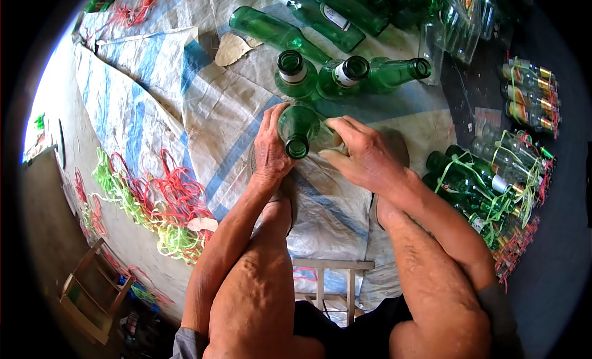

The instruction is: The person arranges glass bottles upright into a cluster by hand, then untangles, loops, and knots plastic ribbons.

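A green glass bottle (298, 123) stands between my hands, its neck tilted toward me. My left hand (271, 148) is wrapped against the bottle's left side. On the other side, my right hand (365, 148) is just right of the bottle, with a gap between thumb and forefinger and nothing visible in it. Right behind are three more green bottles: one upright with a white label (292, 75), another beside it (344, 77), and a third leaning right (398, 74).
More green bottles (277, 32) lie at the back on a white and blue tarp (240, 106). Red and green plastic string (166, 205) is heaped at the left. Bottles bundled with string (481, 180) lie at the right. A wooden stool (350, 282) shows between my legs.
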`<state>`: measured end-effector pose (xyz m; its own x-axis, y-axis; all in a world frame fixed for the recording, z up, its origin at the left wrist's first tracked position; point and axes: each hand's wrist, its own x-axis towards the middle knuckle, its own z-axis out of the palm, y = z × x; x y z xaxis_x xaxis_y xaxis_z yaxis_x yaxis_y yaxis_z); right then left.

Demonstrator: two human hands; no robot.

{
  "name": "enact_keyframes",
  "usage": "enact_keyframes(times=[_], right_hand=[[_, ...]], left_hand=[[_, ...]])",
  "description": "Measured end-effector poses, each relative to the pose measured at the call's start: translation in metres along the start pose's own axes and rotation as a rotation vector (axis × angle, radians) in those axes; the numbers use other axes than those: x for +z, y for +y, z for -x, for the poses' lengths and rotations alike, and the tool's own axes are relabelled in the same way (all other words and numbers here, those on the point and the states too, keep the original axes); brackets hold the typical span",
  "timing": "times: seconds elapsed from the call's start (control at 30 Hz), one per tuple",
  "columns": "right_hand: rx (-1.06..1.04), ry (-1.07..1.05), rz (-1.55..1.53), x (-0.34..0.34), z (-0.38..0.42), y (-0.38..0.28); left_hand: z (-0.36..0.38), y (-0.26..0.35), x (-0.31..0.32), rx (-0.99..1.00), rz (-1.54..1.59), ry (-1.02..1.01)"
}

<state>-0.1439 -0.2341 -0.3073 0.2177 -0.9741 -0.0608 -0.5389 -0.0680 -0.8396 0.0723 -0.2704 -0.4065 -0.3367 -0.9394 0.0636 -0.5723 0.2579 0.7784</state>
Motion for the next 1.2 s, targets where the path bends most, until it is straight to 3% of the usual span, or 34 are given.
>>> enact_keyframes(times=[0.17,0.27,0.33,0.83,1.03,1.2], right_hand=[[0.021,-0.086,0.074,0.009,0.000,0.009],[0.064,-0.135,0.084,0.013,0.006,0.015],[0.100,-0.175,0.090,0.014,0.010,0.020],[0.130,-0.100,0.031,0.015,0.027,0.053],[0.298,-0.198,0.195,-0.014,0.028,0.057],[0.376,-0.175,0.110,-0.022,0.035,0.089]], left_hand=[[0.001,0.003,0.002,-0.097,0.049,-0.029],[0.002,-0.010,0.004,0.035,0.003,-0.019],[0.001,-0.005,0.003,-0.004,0.032,-0.008],[-0.001,0.004,-0.004,-0.092,0.038,-0.026],[-0.002,-0.007,-0.006,-0.017,-0.050,-0.045],[0.001,-0.001,-0.032,-0.117,0.045,-0.072]])
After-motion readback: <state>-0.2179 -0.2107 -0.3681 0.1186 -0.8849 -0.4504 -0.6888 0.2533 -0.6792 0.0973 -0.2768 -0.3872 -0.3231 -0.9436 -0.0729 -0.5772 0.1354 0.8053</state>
